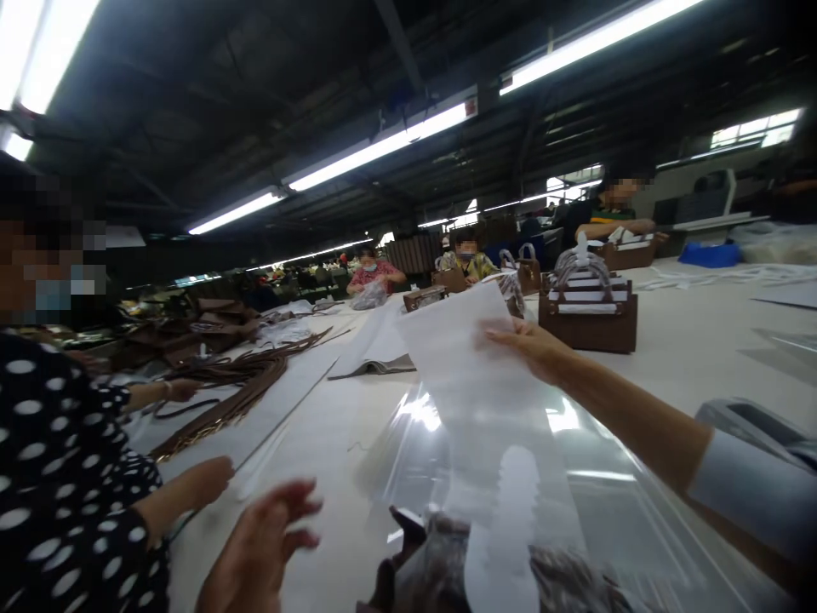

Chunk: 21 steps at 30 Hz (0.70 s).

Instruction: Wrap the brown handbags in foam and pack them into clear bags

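Note:
My right hand (527,345) pinches a thin white sheet (450,349) by its edge, holding it up over the table. Below it lies glossy clear plastic film (638,511), partly under the sheet's lower end. At the bottom edge, close to me, is a dark brown handbag (383,587), mostly cut off, with plastic-wrapped handles (447,558). A white card with notched edges (504,536) stands up at these handles. My left hand (261,545), somewhat blurred, is open with nothing in its fingers, to the left of the handbag.
Brown handbags (587,328) stand across the table. Brown straps (236,400) lie at left, beside a co-worker in a dotted top (70,460). A stack of white sheets (376,349) lies ahead. A grey object (759,430) sits at right. Other people work at the far side.

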Motion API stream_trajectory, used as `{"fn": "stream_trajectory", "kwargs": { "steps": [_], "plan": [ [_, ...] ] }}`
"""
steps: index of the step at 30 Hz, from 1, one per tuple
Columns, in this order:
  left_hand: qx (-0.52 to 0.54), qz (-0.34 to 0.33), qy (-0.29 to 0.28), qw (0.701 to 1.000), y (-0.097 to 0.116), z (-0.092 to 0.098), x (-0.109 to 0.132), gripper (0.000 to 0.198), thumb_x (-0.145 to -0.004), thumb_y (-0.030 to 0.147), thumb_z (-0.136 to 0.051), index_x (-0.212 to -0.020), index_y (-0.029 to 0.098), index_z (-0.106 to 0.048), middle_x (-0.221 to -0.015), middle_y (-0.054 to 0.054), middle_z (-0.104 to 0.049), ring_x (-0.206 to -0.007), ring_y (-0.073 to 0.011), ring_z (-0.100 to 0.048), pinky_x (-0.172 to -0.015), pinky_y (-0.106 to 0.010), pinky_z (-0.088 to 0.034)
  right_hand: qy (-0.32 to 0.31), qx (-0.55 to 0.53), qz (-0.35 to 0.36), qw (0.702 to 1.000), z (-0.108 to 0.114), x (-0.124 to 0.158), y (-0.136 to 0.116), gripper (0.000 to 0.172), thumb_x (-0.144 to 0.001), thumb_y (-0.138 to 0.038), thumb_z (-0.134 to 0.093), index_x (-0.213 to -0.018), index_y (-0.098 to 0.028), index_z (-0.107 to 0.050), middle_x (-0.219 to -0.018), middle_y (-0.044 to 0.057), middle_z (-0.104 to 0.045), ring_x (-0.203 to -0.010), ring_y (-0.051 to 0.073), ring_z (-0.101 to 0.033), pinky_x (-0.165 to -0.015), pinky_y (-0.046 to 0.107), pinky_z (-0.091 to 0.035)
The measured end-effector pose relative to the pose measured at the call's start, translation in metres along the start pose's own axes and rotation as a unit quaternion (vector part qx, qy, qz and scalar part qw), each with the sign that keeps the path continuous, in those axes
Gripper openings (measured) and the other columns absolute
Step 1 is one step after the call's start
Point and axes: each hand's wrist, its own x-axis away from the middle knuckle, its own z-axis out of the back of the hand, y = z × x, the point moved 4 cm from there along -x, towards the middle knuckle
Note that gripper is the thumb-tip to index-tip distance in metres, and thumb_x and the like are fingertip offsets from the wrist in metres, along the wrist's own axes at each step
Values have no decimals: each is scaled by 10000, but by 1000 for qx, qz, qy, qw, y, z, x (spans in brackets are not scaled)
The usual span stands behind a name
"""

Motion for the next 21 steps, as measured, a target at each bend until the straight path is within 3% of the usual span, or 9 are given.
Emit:
{"fn": "stream_trajectory", "kwargs": {
  "steps": [3,6,10,12,14,18,19,21],
  "plan": [
    [96,64,-25,993,9,-18,-34,498,-846,514,-419,-1234,201,-415,-1241,-123,-485,-1043,-239,-536,-768,-386,-493,-138,-31,25,990,-46,35,-36,432,-732,-245,-649,-1149,-215,-541,-1029,77,-635,-866,163,-619,-746,276,-506],
    [206,106,-72,970,28,-43,-60,714,-778,625,-430,-1343,233,-236,-1366,-154,-352,-1185,-289,-431,-788,-411,-484,-232,-28,-14,972,-77,60,-53,331,-704,-274,-673,-1009,-157,-623,-951,76,-660,-777,155,-632,-720,281,-513],
    [397,64,-157,902,70,-60,-57,838,-641,599,-621,-1315,219,-298,-1269,-132,-473,-1158,-292,-455,-898,-431,-425,-314,52,-14,948,-101,76,-58,279,-686,-337,-679,-815,-91,-653,-767,48,-662,-614,101,-595,-599,200,-483],
    [428,34,-165,888,83,-60,-45,805,-606,495,-698,-1277,192,-372,-1177,-109,-547,-1116,-279,-491,-931,-408,-405,-352,115,16,929,-112,79,-56,316,-695,-392,-657,-777,-87,-641,-713,28,-641,-593,91,-568,-575,188,-461],
    [412,29,-152,898,86,-59,-36,702,-634,387,-698,-1244,170,-425,-1095,-90,-596,-1068,-261,-526,-924,-379,-414,-347,181,76,917,-119,81,-56,346,-701,-438,-634,-758,-96,-625,-715,22,-624,-642,110,-567,-610,209,-463],
    [334,55,-130,932,76,-61,-33,446,-784,368,-529,-1163,132,-513,-1015,-91,-637,-965,-250,-583,-802,-336,-484,-179,266,230,919,-121,82,-73,430,-589,-357,-734,-921,-137,-571,-945,48,-599,-879,168,-556,-774,258,-455],
    [326,60,-132,934,75,-62,-34,433,-806,381,-497,-1157,129,-517,-1032,-95,-632,-977,-252,-578,-800,-336,-486,-168,265,233,921,-121,83,-76,469,-587,-321,-736,-979,-148,-544,-980,49,-587,-892,161,-554,-781,255,-455],
    [324,65,-138,934,76,-60,-35,443,-828,411,-468,-1174,136,-499,-1114,-97,-597,-1059,-250,-535,-874,-343,-453,-206,257,186,926,-121,87,-79,407,-657,-302,-674,-1003,-152,-520,-928,39,-594,-773,125,-571,-681,227,-478]
  ]
}}
